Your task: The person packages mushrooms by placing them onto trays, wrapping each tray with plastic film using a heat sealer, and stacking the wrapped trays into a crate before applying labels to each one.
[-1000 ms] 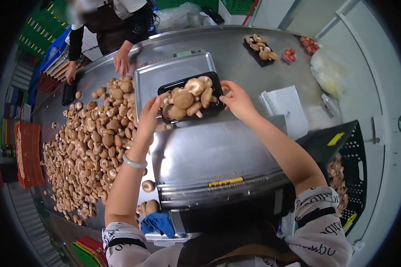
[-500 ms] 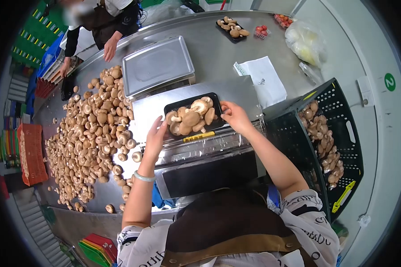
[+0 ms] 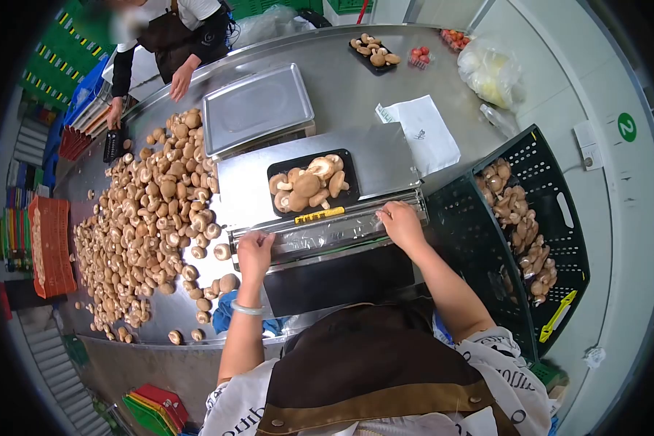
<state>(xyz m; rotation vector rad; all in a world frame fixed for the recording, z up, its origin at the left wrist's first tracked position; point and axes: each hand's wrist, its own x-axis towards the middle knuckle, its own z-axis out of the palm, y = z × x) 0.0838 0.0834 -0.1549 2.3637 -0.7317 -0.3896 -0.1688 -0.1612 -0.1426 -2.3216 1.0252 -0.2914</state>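
A black tray of shiitake mushrooms sits on the metal top of a wrapping machine, with a yellow label at its near edge. Clear plastic film stretches across the machine's front, just below the tray. At the film's left end, my left hand is closed in a pinch on its edge. My right hand pinches the film at the right end. Neither hand touches the tray.
Loose mushrooms are heaped on the left. A scale stands behind the machine. At the right is a dark green crate with wrapped packs. A co-worker's hand holds a black tray; white paper lies at the back.
Both my hands have let go of the tray and moved down to the film at the machine's front. The mushroom tray stays on the machine top. The co-worker's black tray has turned slightly.
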